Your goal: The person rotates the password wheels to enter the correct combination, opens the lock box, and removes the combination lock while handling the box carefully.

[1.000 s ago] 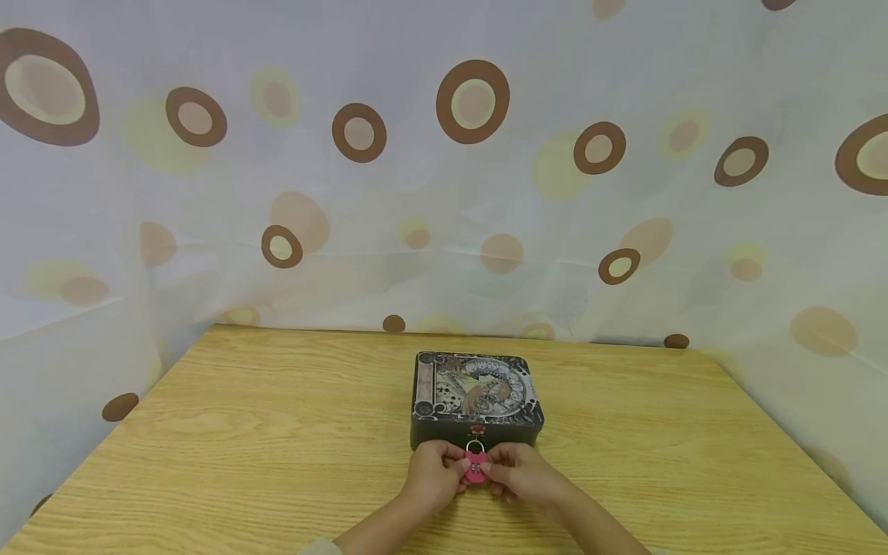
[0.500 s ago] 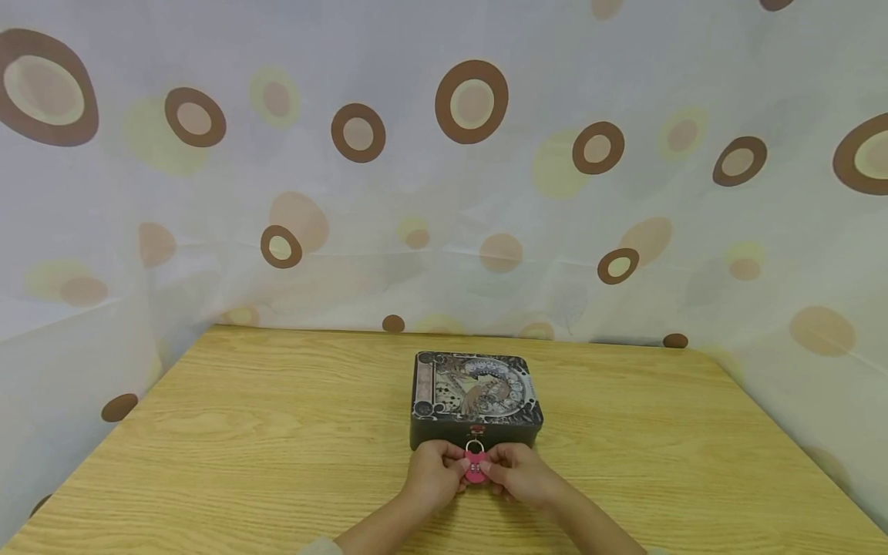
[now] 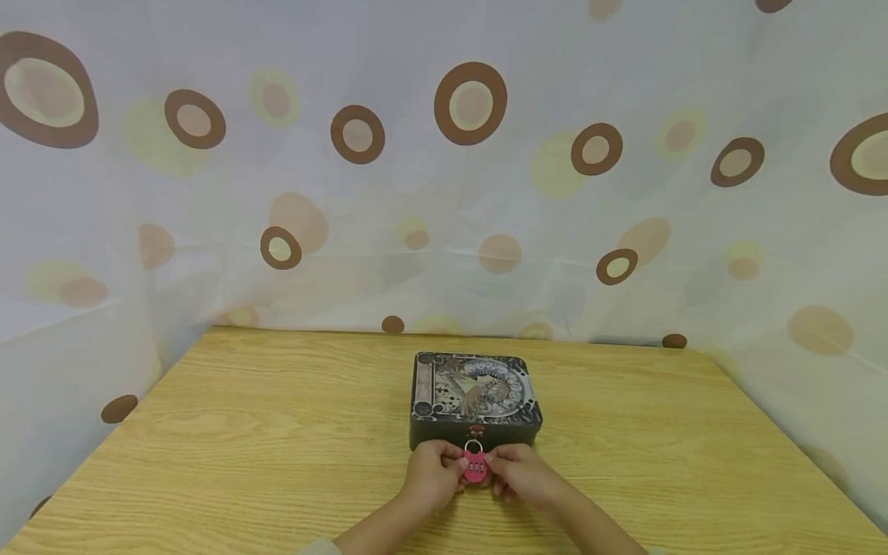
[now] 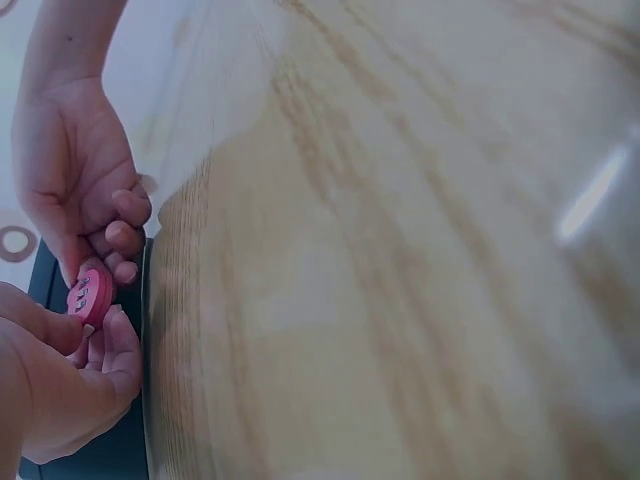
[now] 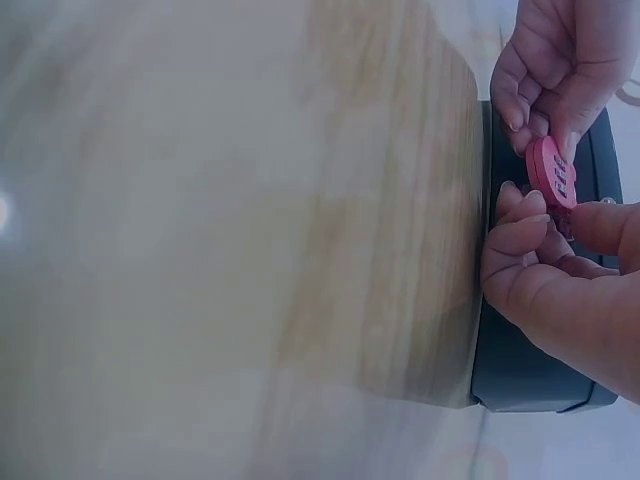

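Rounded pink padlock (image 3: 475, 467) with a row of three dials, dial face toward the head camera; located at the front of a dark rectangular box (image 3: 479, 389) with an ornate printed lid. Silver U-shaped shackle (image 3: 473, 445) points up, just below the red-and-metal clasp (image 3: 476, 429); whether it passes through the clasp cannot be told. Left hand (image 3: 432, 472) pinches the lock's left edge, thumb on the face; right hand (image 3: 527, 472) pinches the right edge. Lid down. Box rests on a yellowish wood-grain table (image 3: 277, 432), before a pale circle-patterned sheet (image 3: 402, 185).
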Tool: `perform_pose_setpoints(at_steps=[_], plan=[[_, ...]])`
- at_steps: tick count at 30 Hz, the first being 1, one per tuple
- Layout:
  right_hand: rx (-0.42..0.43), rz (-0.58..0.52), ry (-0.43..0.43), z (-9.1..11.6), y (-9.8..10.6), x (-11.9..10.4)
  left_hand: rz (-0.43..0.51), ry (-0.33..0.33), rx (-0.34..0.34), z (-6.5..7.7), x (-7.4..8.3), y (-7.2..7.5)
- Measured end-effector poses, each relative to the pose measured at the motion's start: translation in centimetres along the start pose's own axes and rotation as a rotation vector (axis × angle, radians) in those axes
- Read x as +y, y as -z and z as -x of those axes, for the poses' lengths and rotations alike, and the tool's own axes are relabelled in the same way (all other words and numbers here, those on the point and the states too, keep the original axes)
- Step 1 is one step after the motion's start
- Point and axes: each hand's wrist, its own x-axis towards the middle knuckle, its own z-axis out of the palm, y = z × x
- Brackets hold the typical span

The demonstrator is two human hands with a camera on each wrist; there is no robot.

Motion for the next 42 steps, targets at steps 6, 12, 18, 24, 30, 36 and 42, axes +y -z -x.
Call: perform_pose_setpoints(at_steps=[6,12,18,24,30,36,42], plan=[[0.002,-0.016,-0.03,0.2,0.2,-0.1,0.002,0.0,-0.005,0.0,-0.1,0.0],[0.0,-0.018,-0.022,0.3,0.3,-0.2,-0.008,-0.007,-0.012,0.0,-0.1,-0.1],[-0.023,-0.013,-0.009,0.4,0.3,-0.1,0.016,-0.017,-0.018,-0.6,-1.2,-0.2],[-0.042,-0.006,0.006,0.3,0.2,0.0,0.023,-0.044,-0.023,-1.1,-2.2,-0.4],[-0.031,0.007,0.011,0.2,-0.2,0.1,0.023,-0.011,-0.022,-0.4,-0.7,-0.2],[-0.028,0.017,0.006,0.0,-0.3,0.2,0.008,-0.029,-0.013,0.0,-0.1,0.0],[-0.029,0.033,0.001,0.1,-0.3,0.1,0.01,-0.032,-0.013,0.1,0.0,0.0]])
